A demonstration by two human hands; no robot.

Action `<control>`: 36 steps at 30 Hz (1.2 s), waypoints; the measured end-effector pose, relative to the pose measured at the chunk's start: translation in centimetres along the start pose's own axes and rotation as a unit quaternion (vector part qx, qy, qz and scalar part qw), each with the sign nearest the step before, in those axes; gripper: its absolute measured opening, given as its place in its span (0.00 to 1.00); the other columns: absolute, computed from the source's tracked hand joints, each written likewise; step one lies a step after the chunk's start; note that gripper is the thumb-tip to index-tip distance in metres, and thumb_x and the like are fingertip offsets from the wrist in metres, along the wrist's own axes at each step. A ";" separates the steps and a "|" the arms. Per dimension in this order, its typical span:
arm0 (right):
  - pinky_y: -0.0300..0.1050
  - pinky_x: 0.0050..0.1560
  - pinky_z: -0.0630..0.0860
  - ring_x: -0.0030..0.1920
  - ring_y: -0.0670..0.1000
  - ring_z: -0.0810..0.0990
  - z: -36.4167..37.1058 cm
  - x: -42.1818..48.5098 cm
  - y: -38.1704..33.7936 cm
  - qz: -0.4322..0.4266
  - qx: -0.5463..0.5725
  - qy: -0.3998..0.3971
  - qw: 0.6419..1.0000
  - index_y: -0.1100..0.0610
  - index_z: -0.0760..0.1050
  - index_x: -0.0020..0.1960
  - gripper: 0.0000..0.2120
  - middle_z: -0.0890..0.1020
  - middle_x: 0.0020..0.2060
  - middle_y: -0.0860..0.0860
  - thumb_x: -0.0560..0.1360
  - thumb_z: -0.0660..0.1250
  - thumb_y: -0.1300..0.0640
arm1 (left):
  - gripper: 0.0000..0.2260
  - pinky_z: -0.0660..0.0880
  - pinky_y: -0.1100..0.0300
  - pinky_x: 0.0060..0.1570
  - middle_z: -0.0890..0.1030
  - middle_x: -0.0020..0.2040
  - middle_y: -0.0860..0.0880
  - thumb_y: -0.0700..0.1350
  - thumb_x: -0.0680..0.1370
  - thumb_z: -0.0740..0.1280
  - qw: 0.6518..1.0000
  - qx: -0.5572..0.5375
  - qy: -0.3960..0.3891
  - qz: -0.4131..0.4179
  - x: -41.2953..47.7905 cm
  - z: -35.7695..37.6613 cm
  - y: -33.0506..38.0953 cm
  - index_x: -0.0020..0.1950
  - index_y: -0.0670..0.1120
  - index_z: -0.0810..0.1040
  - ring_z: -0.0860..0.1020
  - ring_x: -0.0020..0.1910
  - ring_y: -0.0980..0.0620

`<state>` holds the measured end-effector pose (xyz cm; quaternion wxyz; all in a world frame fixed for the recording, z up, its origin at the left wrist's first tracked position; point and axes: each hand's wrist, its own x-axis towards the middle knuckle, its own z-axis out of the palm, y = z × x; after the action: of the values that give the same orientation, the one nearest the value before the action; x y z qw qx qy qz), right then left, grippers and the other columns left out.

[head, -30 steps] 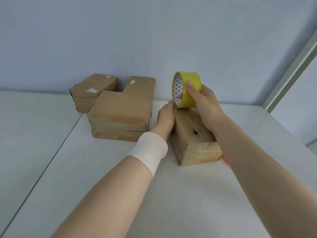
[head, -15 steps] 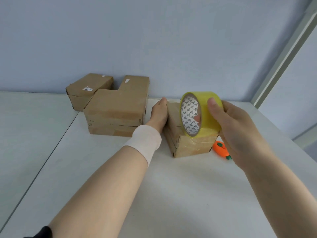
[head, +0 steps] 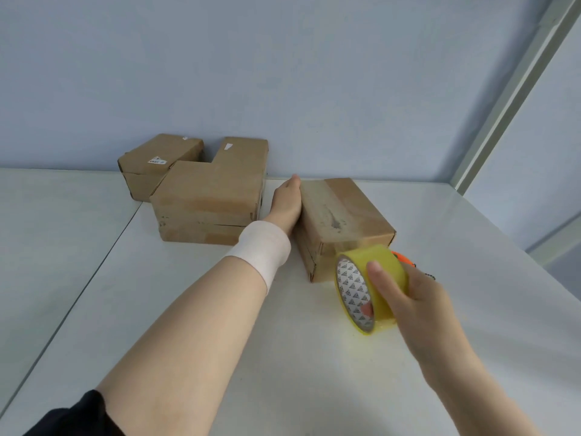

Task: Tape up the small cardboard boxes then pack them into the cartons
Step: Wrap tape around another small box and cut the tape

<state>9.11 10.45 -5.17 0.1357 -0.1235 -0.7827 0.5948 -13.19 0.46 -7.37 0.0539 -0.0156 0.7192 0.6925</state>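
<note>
Toward the near right of the table, the right hand pinches a yellow roll of tape. The thumb is laid across the outer band and a fingertip shows through the patterned core. The roll hangs low, just in front of the near end of the small box, probably so the tape can be drawn down over that end and stuck there. An orange thing lies on the table just behind the roll, mostly hidden, possibly a cutter for the tape. The small box sits past the middle of the table, short of the far edge, its long side running away from the person. It is plain brown card, scuffed, with a dark smear along the top seam. A glossy clear band runs lengthwise over that seam and off the near end toward the roll. The left hand, above a pale wrist wrap, is flat against the box's left side with its fingers straight. It seems to brace the box so the pull does not drag it. Three more closed brown boxes stand further left by the far edge, against the blue wall. Packing looks not yet begun.
</note>
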 end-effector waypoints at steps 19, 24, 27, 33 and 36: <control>0.32 0.30 0.73 0.31 0.44 0.80 -1.2 0.9 -2.1 -0.080 0.163 -0.104 0.978 0.59 0.77 0.47 0.10 0.82 0.32 0.47 0.72 0.67 0.52 | 0.20 0.66 0.51 0.60 0.79 0.59 0.53 0.55 0.80 0.51 0.769 0.369 -0.065 0.518 -9.4 -3.7 0.3 0.59 0.49 0.78 0.76 0.59 0.51; 0.43 0.34 0.79 0.34 0.51 0.82 -1.9 3.7 -7.5 -0.160 0.202 -0.133 0.957 0.60 0.76 0.46 0.13 0.83 0.34 0.51 0.73 0.64 0.50 | 0.18 0.65 0.56 0.41 0.74 0.34 0.51 0.55 0.80 0.51 0.936 0.158 -0.065 0.307 -9.9 -1.6 4.1 0.41 0.45 0.72 0.70 0.36 0.53; 0.45 0.38 0.79 0.32 0.52 0.82 -0.6 5.8 -8.7 -0.152 0.189 -0.112 0.964 0.62 0.75 0.48 0.19 0.83 0.31 0.52 0.75 0.62 0.46 | 0.14 0.68 0.71 0.42 0.78 0.42 0.52 0.50 0.82 0.55 0.964 0.073 -0.036 0.253 -8.8 -1.0 4.7 0.49 0.43 0.75 0.76 0.43 0.60; 0.56 0.53 0.78 0.40 0.54 0.81 2.1 9.9 -9.2 -0.150 0.156 -0.078 0.973 0.61 0.75 0.44 0.22 0.82 0.35 0.55 0.73 0.62 0.41 | 0.06 0.71 0.67 0.47 0.76 0.46 0.53 0.47 0.81 0.57 0.980 -0.062 -0.046 0.181 -6.4 -0.1 4.5 0.51 0.46 0.72 0.75 0.47 0.58; 0.63 0.59 0.73 0.50 0.62 0.80 2.7 11.0 -7.9 -0.155 0.121 -0.073 0.978 0.64 0.74 0.52 0.21 0.81 0.47 0.64 0.72 0.64 0.46 | 0.06 0.70 0.57 0.55 0.75 0.49 0.48 0.43 0.81 0.56 0.987 -0.046 -0.030 0.149 -4.7 -0.1 4.8 0.47 0.46 0.71 0.74 0.51 0.52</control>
<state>-2.37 9.86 2.52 0.1825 0.0602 -0.7224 0.6642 -8.99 0.29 -2.12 -0.0290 0.1098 0.6786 0.7257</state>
